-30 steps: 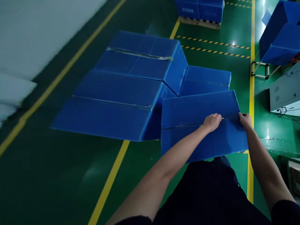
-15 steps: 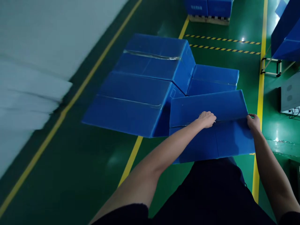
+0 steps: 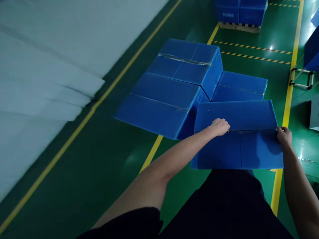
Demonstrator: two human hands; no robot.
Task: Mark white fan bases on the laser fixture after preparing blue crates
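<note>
**Blue corrugated plastic sheet (image 3: 236,149) gripped along its crease**

At far left, blurred pale sheeting (image 3: 42,69) runs beside a yellow floor line (image 3: 152,152). Folded blue boards (image 3: 164,103) rest mid-view, and the sheet sits just nearer than them, in front of the person's body. The left hand (image 3: 219,127) lies flat on the crease, fingers together, with no visible grip. The right hand (image 3: 284,137) curls closed around the sheet's right edge, holding it. Farther off, blue boxes (image 3: 240,11) stand on a wooden pallet (image 3: 239,27).
</note>
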